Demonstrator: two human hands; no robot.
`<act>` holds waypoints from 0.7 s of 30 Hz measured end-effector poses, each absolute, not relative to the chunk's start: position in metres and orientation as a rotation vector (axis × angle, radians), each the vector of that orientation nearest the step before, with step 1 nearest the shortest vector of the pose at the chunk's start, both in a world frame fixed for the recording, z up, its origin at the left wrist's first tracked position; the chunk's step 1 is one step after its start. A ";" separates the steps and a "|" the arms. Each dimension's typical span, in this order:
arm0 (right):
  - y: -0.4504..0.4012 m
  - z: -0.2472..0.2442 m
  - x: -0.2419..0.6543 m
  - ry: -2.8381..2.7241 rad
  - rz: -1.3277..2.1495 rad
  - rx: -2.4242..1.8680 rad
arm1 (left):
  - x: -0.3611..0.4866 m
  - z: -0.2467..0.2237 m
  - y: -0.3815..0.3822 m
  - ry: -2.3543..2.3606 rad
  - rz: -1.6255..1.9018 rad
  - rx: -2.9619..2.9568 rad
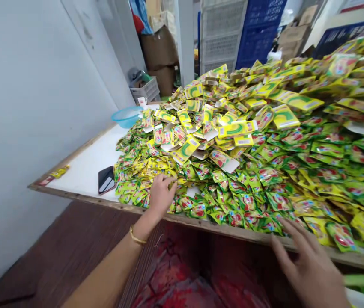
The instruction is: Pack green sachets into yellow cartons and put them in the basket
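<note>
My left hand [162,194] reaches over the near edge of the table into a heap of small sachets, its fingers curled and closed. A bit of a yellow sachet [171,184] shows between thumb and fingers. Around it lie more yellow sachets [158,164] and green ones with red print [198,209]. Lower right, my right hand [310,265] hovers by the wooden edge, slightly blurred. Its thumb and fingers are apart, nothing visible in them, the fingertips close to green and yellow sachets [273,224].
Yellow-green cartons [233,129], some with flaps open, lie heaped on the sachets. A phone [106,179] rests on the white tabletop [84,164] at left. Farther back are a blue basin [126,117] and a white cup [142,102]. Stacked crates [223,32] stand behind the wooden-edged table.
</note>
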State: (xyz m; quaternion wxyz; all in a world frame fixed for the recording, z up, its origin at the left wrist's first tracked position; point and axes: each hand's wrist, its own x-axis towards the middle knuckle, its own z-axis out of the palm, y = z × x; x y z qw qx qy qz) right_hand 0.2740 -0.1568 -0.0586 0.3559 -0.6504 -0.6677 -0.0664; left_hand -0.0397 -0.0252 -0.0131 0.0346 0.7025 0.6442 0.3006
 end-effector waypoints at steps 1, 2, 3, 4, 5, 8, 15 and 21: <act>-0.145 -0.055 0.256 -1.769 -0.171 -1.621 | -0.042 -0.011 -0.024 2.004 0.906 2.162; -0.134 -0.051 0.241 -1.814 -0.172 -1.556 | -0.042 -0.009 -0.023 1.985 0.867 2.175; -0.125 -0.047 0.228 -1.856 -0.173 -1.500 | -0.042 -0.009 -0.024 1.935 0.805 2.204; -0.117 -0.043 0.217 -1.891 -0.168 -1.457 | -0.040 -0.010 -0.025 1.874 0.728 2.244; -0.110 -0.039 0.209 -1.918 -0.156 -1.433 | -0.039 -0.013 -0.027 1.818 0.649 2.286; -0.096 -0.034 0.195 -1.967 -0.108 -1.412 | -0.034 -0.026 -0.033 1.831 0.509 2.345; -0.089 -0.051 0.190 -2.010 -0.095 -1.420 | -0.035 -0.041 -0.030 1.979 0.409 2.265; -0.094 -0.068 0.197 -2.018 -0.062 -1.426 | -0.046 -0.039 -0.035 2.018 0.459 2.009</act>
